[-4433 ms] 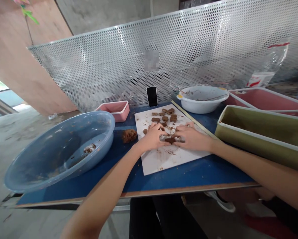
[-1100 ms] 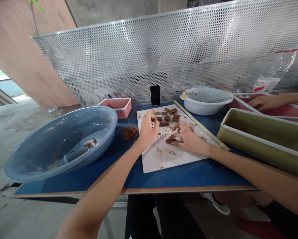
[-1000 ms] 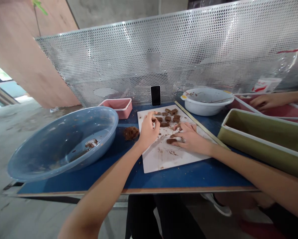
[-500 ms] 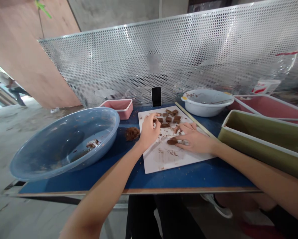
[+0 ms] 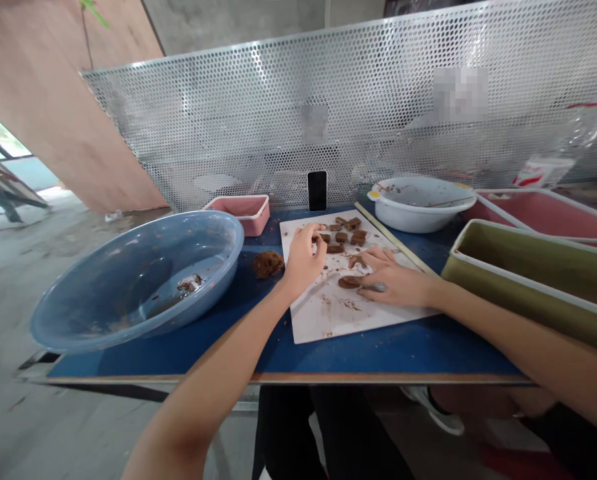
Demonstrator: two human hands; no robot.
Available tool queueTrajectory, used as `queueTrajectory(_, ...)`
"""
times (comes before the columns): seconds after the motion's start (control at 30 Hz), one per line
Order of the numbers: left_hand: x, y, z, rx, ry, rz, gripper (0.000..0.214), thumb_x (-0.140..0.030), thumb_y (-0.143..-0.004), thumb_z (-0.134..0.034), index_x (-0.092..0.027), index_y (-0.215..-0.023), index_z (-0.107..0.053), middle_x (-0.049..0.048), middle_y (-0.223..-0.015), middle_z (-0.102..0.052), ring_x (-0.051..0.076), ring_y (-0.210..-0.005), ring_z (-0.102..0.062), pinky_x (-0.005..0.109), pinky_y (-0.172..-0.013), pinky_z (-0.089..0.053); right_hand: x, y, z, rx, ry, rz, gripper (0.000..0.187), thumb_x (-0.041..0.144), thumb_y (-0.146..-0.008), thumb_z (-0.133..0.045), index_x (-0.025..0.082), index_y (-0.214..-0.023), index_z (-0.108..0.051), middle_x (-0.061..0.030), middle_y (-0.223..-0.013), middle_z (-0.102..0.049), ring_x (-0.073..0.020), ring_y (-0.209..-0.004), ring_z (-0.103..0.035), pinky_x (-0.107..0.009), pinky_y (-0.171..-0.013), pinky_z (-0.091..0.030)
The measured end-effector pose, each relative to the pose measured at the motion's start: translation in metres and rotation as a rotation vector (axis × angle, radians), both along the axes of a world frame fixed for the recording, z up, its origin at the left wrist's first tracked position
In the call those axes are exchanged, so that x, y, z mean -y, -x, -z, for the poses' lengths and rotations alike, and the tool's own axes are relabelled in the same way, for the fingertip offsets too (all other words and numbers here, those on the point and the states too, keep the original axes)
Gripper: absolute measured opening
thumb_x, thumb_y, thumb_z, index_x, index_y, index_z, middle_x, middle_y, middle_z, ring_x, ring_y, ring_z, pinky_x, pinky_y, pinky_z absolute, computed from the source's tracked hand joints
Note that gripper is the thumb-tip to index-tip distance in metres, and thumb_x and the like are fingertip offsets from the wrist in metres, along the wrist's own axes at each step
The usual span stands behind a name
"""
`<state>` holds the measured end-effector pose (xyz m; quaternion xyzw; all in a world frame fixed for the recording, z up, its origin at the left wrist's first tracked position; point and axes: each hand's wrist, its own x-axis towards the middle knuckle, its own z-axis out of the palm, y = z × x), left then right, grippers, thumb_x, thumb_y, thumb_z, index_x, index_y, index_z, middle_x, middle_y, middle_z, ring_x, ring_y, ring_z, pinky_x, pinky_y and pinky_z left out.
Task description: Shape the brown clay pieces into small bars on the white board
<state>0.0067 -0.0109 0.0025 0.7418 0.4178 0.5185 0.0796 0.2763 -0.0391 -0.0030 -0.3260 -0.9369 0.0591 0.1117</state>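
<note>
My left hand [image 5: 306, 257] is at the left side of a white board [image 5: 318, 327], its thumb and fingers curved apart beside small brown blocks [image 5: 341, 237] set in loose rows. The nearest block shows partly in the gap of that hand. My right hand [image 5: 388, 277] lies low over the board, fingers bent, the index finger near a brown lump [image 5: 357, 261]. From under its thumb side sticks out a rounded, brown-smeared thing [image 5: 348, 283] with a greyish part; its kind is unclear. Brown crumbs and smears mark the board. A larger brown lump [image 5: 268, 265] sits left of it.
A big blue basin [image 5: 138, 280] stands left, a small pink tub [image 5: 243, 210] behind it. A phone [image 5: 317, 191] leans against the perforated metal screen [image 5: 218, 120]. Along the board's right edge lies a pale stick [image 5: 391, 235]; beyond are a white basin [image 5: 418, 217], pink tray [image 5: 543, 210] and green trough [image 5: 518, 280].
The view has shifted slightly, so everything appears a little to the right. Both hands keep nearly the same places on the board. A person in the far left background has moved.
</note>
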Motion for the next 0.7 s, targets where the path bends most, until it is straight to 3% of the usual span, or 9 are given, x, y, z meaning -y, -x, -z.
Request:
queueTrajectory(0.13, -0.0010, -0.0007, 0.0035, -0.013, -0.010, -0.004, 0.029, -0.007, -0.098, -0.058, -0.024, -0.119, -0.068, 0.0072, -0.103, -0.078, 0.027, -0.108, -0.071, 0.043, -0.098, -0.059, 0.0018, 0.0025, -0.0028, 0.012, 0.035, -0.024, 0.038, 0.049, -0.112, -0.058, 0.034, -0.105, -0.093, -0.0148, -0.149, -0.065, -0.0447, -0.140, -0.054, -0.072, -0.113, -0.049)
queueTrajectory(0.27, -0.0005, 0.0001, 0.0045, -0.029, -0.014, -0.007, 0.027, -0.007, -0.099, -0.059, -0.024, -0.119, -0.067, 0.0058, -0.099, -0.077, 0.027, -0.106, -0.071, 0.043, -0.100, -0.058, 0.0021, 0.0011, -0.0023, -0.032, -0.049, -0.034, 0.033, 0.048, -0.111, -0.061, 0.038, -0.121, -0.091, -0.0150, -0.145, -0.066, -0.0437, -0.139, -0.055, -0.069, -0.112, -0.048)
queueTrajectory(0.4, -0.0007, 0.0010, 0.0037, -0.030, -0.009, -0.012, 0.028, -0.008, -0.099, -0.057, -0.024, -0.119, -0.068, 0.0061, -0.101, -0.076, 0.027, -0.106, -0.071, 0.042, -0.099, -0.058, 0.0007, -0.0005, -0.0001, -0.150, -0.095, 0.002, 0.042, 0.051, -0.117, -0.052, 0.037, -0.141, -0.083, -0.0147, -0.146, -0.066, -0.0388, -0.136, -0.057, -0.061, -0.112, -0.047)
queueTrajectory(0.7, 0.0022, 0.0009, -0.0003, -0.034, -0.003, -0.008, 0.029, -0.006, -0.098, -0.058, -0.023, -0.119, -0.068, 0.0059, -0.099, -0.076, 0.027, -0.105, -0.070, 0.042, -0.097, -0.058, 0.0043, 0.0056, 0.0036, -0.084, -0.085, -0.015, 0.036, 0.054, -0.115, -0.057, 0.046, -0.137, -0.084, -0.0104, -0.150, -0.063, -0.0389, -0.137, -0.055, -0.059, -0.111, -0.048)
